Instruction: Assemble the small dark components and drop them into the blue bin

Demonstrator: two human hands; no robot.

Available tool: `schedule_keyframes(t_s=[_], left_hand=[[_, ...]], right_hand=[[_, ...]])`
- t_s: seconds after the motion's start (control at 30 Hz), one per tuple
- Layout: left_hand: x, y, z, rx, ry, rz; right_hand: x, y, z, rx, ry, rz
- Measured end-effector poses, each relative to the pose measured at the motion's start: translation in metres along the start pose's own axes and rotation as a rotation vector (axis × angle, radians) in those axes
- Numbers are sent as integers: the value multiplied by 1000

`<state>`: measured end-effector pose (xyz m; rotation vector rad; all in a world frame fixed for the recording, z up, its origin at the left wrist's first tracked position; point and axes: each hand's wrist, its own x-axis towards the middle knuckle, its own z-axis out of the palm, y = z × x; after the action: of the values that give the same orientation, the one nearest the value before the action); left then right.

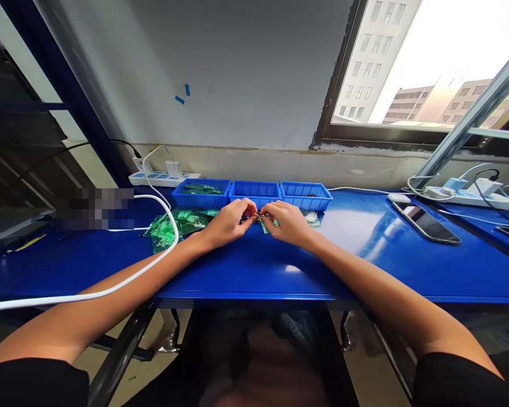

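Observation:
My left hand [233, 221] and my right hand [289, 223] meet above the blue table, fingertips pinched close together. Between them is a small dark and shiny piece [258, 216], too tiny to name. A bit of green material [263, 227] shows just under my right fingers. To the left of my left hand lie clear bags with green pieces [165, 229]. A small clear bag [311, 219] lies partly hidden behind my right hand. Behind my hands stand a left blue bin [198, 200] holding green pieces, a middle blue bin [254, 189] and a right blue bin [320, 204] with something small and dark.
A white cable [169, 217] arches over my left forearm. Power strips stand at the back left [161, 180] and back right [470, 196], with chargers and wires. A phone [426, 221] lies on the table [365, 265] at right. A wall and window rise behind.

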<state>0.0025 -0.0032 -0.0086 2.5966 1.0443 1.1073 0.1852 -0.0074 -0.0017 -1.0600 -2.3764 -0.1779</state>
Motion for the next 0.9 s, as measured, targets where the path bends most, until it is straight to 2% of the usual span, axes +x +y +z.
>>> schedule_keyframes(t_s=[0.9], left_hand=[[0, 2, 0, 31, -58, -15]], right_hand=[[-1, 0, 1, 11, -14, -9]])
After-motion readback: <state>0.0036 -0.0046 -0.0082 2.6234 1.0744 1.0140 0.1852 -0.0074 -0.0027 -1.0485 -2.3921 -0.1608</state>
